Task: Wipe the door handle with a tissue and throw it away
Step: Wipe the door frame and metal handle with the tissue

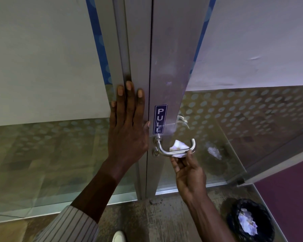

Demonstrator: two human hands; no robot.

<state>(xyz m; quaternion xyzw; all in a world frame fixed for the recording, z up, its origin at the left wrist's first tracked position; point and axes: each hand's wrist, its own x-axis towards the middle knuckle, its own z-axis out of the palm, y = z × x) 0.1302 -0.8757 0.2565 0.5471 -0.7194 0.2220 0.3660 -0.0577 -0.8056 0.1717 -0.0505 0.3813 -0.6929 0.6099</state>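
Observation:
A curved steel door handle [166, 151] sticks out of the aluminium door frame [166, 70], just under a blue PULL sticker [160, 119]. My right hand [187, 173] reaches up from below and pinches a crumpled white tissue [178, 147] against the handle's bar. My left hand [128, 126] lies flat, fingers spread, on the frame to the left of the handle and holds nothing. A black-lined bin [250, 222] with crumpled white paper in it stands on the floor at the lower right.
Frosted glass panels with a dotted pattern flank the frame on both sides; the tissue's reflection shows in the right glass panel [214, 152]. A second handle [182, 119] is visible behind the glass. My white shoe [119, 236] is at the bottom edge.

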